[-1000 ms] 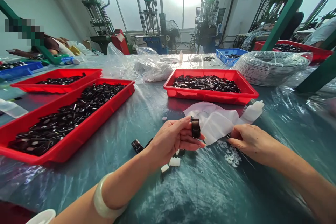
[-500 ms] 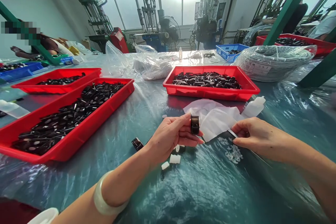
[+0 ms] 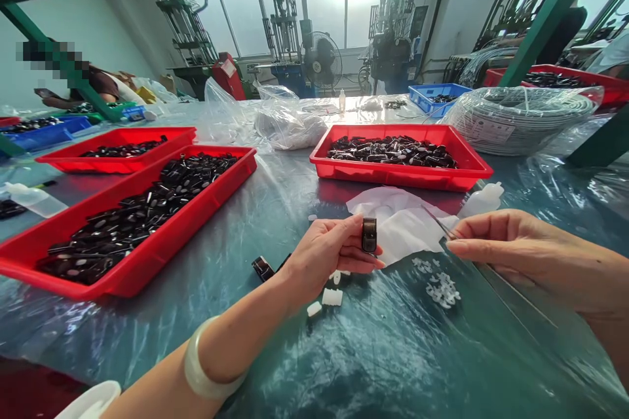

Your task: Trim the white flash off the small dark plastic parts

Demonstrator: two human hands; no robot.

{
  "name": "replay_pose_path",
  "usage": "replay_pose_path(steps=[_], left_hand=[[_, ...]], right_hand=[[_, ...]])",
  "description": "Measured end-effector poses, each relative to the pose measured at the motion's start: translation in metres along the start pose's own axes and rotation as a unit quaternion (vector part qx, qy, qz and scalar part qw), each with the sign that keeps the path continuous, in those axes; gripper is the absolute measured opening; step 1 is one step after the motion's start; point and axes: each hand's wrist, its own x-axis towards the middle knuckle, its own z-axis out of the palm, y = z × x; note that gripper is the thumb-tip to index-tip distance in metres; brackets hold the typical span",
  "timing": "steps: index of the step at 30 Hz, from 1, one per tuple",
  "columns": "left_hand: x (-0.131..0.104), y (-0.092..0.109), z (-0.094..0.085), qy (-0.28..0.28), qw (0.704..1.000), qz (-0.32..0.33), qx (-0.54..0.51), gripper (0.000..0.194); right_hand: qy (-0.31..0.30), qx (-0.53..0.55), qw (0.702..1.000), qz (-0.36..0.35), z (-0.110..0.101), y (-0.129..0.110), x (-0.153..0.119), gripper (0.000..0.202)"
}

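Between the thumb and fingers of my left hand [image 3: 327, 252] is a small glossy black plastic part [image 3: 369, 236], held upright with an opening facing me. My right hand [image 3: 511, 245] pinches a thin pointed metal tool [image 3: 437, 221]. Its tip points up and left over a white cloth [image 3: 393, 219], and its thin tail sticks out below the hand. Small clear plastic pieces [image 3: 443, 289] lie in a loose pile below the right hand. White blocks [image 3: 332, 297] rest under my left hand, and another black part [image 3: 263, 269] lies beside the left forearm.
A red tray [image 3: 400, 173] of black parts stands behind the cloth. Two more red trays, including a long one [image 3: 196, 209], are at left. A white squeeze bottle [image 3: 484, 198] lies by the cloth. Wrapped coiled tubing [image 3: 521, 118] sits at right, near a green post [image 3: 545, 19].
My right hand has turned and lifted slightly to the right, bringing the metal tool's tip into view. My left hand still holds the black part. The whole view has shifted a little.
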Motion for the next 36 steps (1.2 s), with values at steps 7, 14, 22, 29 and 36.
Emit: replay_pose_path(steps=[7, 14, 22, 29, 36], left_hand=[[-0.001, -0.004, -0.001, -0.047, 0.999, -0.009, -0.020, 0.026], [0.002, -0.009, -0.003, -0.103, 0.993, -0.041, -0.040, 0.029], [0.000, -0.013, -0.003, -0.141, 0.987, -0.061, -0.038, 0.022], [-0.001, -0.013, -0.001, -0.153, 0.985, -0.076, -0.036, 0.026], [-0.002, -0.012, -0.001, -0.163, 0.983, -0.080, -0.019, 0.027]], right_hand=[[-0.082, 0.221, 0.969, 0.074, 0.020, -0.015, -0.002, 0.036], [-0.044, 0.337, 0.938, -0.071, 0.031, -0.013, -0.008, 0.028], [0.098, 0.264, 0.945, -0.169, 0.041, -0.013, -0.007, 0.012], [0.084, 0.255, 0.949, -0.166, 0.042, -0.011, -0.008, 0.019], [0.039, 0.239, 0.958, -0.155, 0.043, -0.009, -0.007, 0.018]])
